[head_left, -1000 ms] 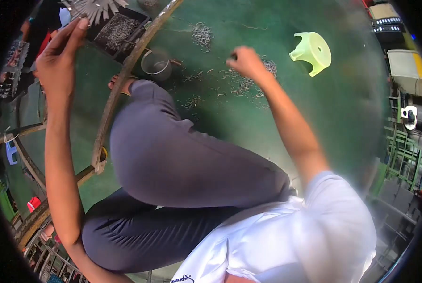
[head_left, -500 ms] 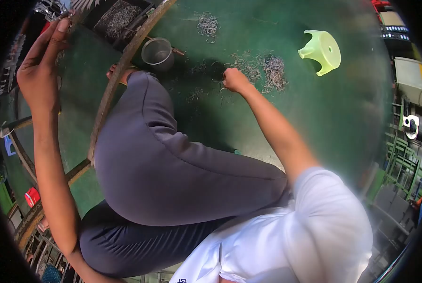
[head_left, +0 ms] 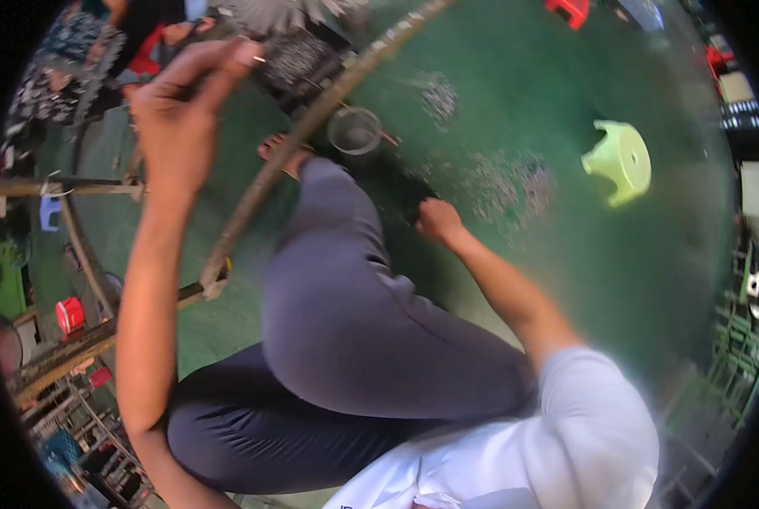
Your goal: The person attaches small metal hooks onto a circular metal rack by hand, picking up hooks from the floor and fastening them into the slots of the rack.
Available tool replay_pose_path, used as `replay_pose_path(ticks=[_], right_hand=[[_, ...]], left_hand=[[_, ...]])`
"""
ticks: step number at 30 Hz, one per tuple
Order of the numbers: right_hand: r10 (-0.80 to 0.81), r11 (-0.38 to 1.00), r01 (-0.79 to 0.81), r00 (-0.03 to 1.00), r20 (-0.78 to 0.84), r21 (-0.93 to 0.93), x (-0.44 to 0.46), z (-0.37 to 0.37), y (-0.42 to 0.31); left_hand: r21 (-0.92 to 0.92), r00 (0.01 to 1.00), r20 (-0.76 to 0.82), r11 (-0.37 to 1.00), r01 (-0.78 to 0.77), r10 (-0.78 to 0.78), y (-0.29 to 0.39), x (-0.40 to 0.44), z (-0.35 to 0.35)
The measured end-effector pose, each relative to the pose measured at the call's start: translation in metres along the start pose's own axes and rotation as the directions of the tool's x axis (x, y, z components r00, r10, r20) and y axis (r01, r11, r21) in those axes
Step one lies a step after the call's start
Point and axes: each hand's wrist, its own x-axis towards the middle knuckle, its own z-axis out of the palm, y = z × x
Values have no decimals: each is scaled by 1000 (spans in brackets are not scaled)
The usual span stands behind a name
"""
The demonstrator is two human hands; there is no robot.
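My left hand (head_left: 180, 110) is raised at the upper left, thumb and fingertips pinched together. A small shiny metal piece (head_left: 260, 59) pokes out at the fingertips, too small and blurred to name more exactly. My right hand (head_left: 440, 222) reaches down over the green floor and is closed; whatever its fingers hold, if anything, is hidden. Just beyond it lies a scattered heap of small bent wire pieces (head_left: 498, 191), apart from the hand. Farther off is a smaller heap of wire pieces (head_left: 440, 100).
A clear plastic tub (head_left: 355, 131) stands beside my foot (head_left: 282, 151). A long wooden bar (head_left: 311, 123) runs diagonally between my arms. Behind it sits a dark tray of metal pieces (head_left: 294, 61). A light green stool (head_left: 625, 161) lies tipped at the right. Another person's hand (head_left: 177, 34) shows upper left.
The view has shifted, so the floor things sit lower and farther right. My left hand has moved right, away from the hanging metal pieces. My right hand has drawn back from the wire heap.
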Motion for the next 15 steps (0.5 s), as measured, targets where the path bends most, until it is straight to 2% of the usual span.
replay_pose_path(ticks=[2, 3, 7, 8, 10, 13, 14, 15], right_hand=[[68, 997, -68, 998, 10, 41, -1, -8, -3], [102, 992, -101, 995, -9, 71, 5, -18, -8], [221, 965, -209, 974, -57, 160, 6, -29, -4], [224, 956, -210, 973, -48, 206, 8, -26, 5], [185, 958, -160, 979, -85, 239, 11, -23, 18], [228, 916, -206, 973, -26, 344, 8, -26, 14], [227, 911, -203, 974, -25, 360, 8, -24, 12], [236, 926, -236, 971, 36, 296, 7, -24, 7]], left_hand=[[-98, 1000, 15, 995, 1, 0, 5, 1, 6], [-131, 998, 20, 990, 54, -52, 8, 1, 7], [-110, 997, 18, 991, 76, -75, -1, 2, 3], [31, 998, 21, 998, 59, -60, 1, 2, -1], [44, 998, 18, 997, 62, -63, -14, 1, -8], [-123, 994, 5, 986, 111, -111, -16, -2, -5], [-97, 993, 4, 988, 120, -120, -13, -3, -5], [-69, 992, 1, 990, 126, -126, -9, -3, -5]])
